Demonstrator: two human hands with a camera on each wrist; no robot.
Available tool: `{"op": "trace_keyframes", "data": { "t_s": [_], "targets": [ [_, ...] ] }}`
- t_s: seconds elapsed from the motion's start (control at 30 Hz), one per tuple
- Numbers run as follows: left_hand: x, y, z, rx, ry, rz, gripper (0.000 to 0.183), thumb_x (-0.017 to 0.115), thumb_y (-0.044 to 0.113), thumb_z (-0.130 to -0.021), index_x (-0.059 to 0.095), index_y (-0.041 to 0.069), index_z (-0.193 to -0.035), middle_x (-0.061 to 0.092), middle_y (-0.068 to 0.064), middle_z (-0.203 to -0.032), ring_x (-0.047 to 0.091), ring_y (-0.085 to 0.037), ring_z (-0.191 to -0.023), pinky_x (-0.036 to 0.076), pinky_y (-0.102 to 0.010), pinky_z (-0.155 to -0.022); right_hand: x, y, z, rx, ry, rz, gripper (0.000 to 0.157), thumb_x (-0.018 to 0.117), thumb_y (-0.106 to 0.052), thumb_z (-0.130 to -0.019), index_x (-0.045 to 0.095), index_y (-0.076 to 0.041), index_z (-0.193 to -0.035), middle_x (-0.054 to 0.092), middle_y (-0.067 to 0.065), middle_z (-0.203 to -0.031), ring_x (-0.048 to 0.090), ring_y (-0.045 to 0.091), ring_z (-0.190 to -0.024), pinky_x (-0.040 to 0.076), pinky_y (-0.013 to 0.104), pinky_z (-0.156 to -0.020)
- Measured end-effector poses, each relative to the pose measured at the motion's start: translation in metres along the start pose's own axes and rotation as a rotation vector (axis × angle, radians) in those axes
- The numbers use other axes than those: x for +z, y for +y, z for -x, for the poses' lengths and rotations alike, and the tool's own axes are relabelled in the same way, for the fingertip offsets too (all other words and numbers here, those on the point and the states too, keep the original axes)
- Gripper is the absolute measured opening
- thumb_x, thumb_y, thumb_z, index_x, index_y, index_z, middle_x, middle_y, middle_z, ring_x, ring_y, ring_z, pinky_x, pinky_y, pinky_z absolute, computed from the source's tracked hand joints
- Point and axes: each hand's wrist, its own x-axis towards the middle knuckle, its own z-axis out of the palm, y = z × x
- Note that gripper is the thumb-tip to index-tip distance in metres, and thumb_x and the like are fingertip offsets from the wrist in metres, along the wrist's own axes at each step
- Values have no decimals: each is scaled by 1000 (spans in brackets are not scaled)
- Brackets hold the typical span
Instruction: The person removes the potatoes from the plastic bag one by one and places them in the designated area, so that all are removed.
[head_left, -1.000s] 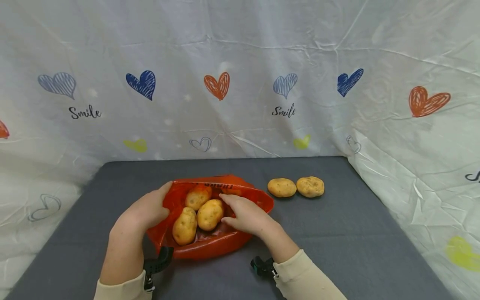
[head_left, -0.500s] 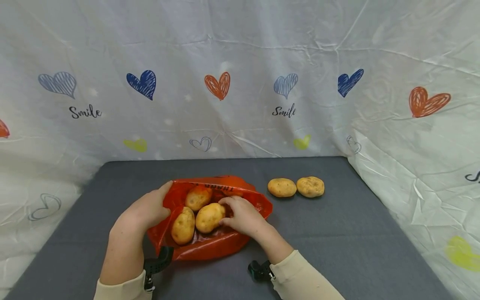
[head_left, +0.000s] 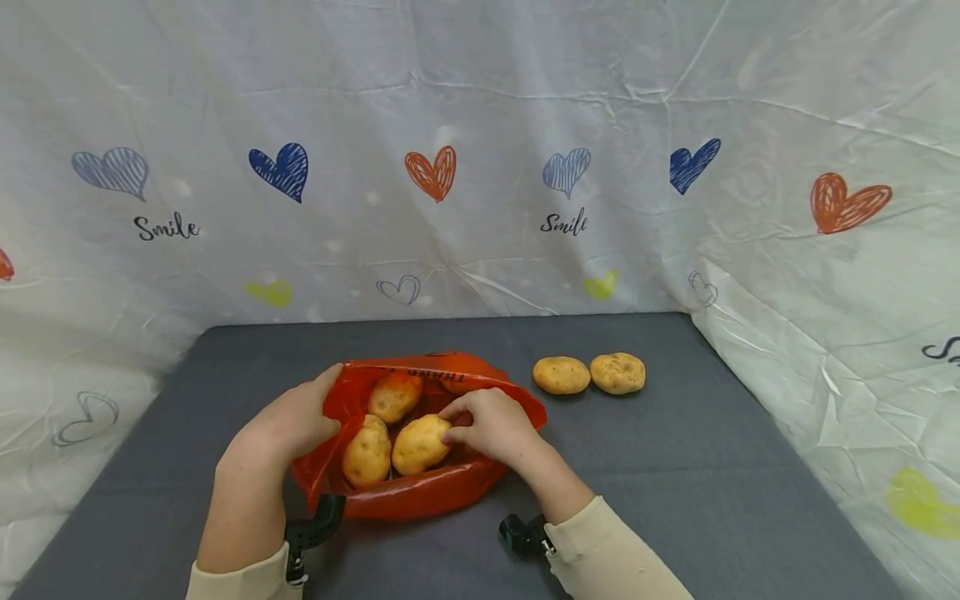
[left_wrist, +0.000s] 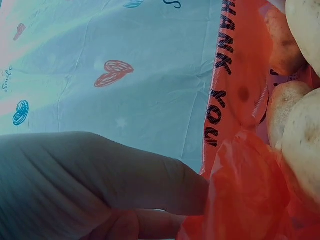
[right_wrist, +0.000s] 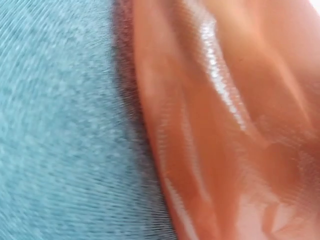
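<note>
A red plastic bag [head_left: 420, 500] with black lettering lies with its mouth spread on the dark grey table. Its left edge is pinched by my left hand [head_left: 288, 421], whose thumb presses the film in the left wrist view. Inside, my right hand [head_left: 487, 425] holds the right end of a potato [head_left: 418, 446] between thumb and fingers. Another potato [head_left: 367, 452] lies to the left of it, and one more potato [head_left: 394, 397] sits behind them. Only the bag's side [right_wrist: 215, 140] and the tabletop show in the right wrist view; the right fingers are hidden there.
On the grey table [head_left: 675, 483], a pair of potatoes sits to the right of the bag: a smooth potato [head_left: 561, 376] and a rougher potato [head_left: 618, 373]. A white curtain [head_left: 480, 250] printed with hearts hangs behind the table and along both sides.
My right fingers have closed from a spread pose onto the potato's right end. That potato has shifted slightly towards me and tilted. My left hand has stayed at the bag's edge.
</note>
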Motion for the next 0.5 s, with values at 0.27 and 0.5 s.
{"op": "trace_keyframes", "data": {
  "t_s": [0.27,0.5],
  "targets": [
    [0,-2,1,11,0,11,86,67,8,-94,15,-2,-162,38,-35,-152,48,-49,-129,48,-64,-98,-24,-6,8,-8,67,-13,22,83,-31,-88,82,-24,-109,74,-14,-91,58,2,-68,49,26,-63],
    [1,-3,0,4,10,16,87,69,10,-93,16,-2,-162,40,-35,-151,50,-48,-126,50,-63,-96,-57,-7,18,57,81,-158,26,82,-21,-89,79,-16,-115,73,-6,-102,63,14,-77,52,31,-68]
  ]
}}
